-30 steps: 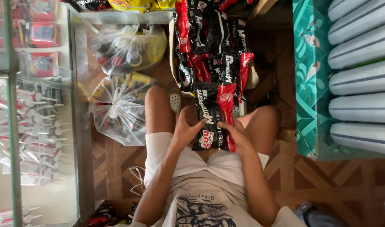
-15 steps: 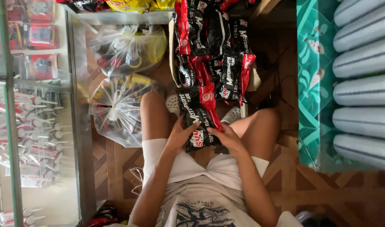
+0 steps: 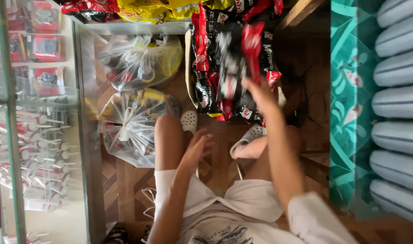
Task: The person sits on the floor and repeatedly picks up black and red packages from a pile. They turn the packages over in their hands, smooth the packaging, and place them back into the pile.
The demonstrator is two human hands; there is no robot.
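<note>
Upper centre of the frame, I see my right hand (image 3: 260,92) raised and pressed against a hanging strip of glossy red-and-black foil sachets (image 3: 233,68); its fingers lie on the strip's lower right packets, though I cannot tell whether they pinch one or only rest on it, as motion blurs them. My left hand (image 3: 197,147) hovers lower, at mid-frame, fingers spread and holding nothing, well apart from the strip and just above my left knee.

Below the strip sit my two white perforated clogs (image 3: 189,121), one at each foot, on a brown wooden parquet floor (image 3: 218,165). Left of my legs, two knotted clear plastic bags (image 3: 129,124) full of small goods lie on that floor, one above the other in the frame, the lower one touching my left leg. Further left stands a glass display cabinet (image 3: 35,135) with red blister packs in the upper left and rows of white-handled items below. Yellow foil packs (image 3: 143,9) line the top edge. At the right, a teal patterned cloth (image 3: 351,99) runs top to bottom, with a stack of pale grey ribbed cushions (image 3: 398,104) beyond it.

Open floor is narrow: a strip between my knees and a dark gap right of the sachets, hemmed by cabinet and cloth.
</note>
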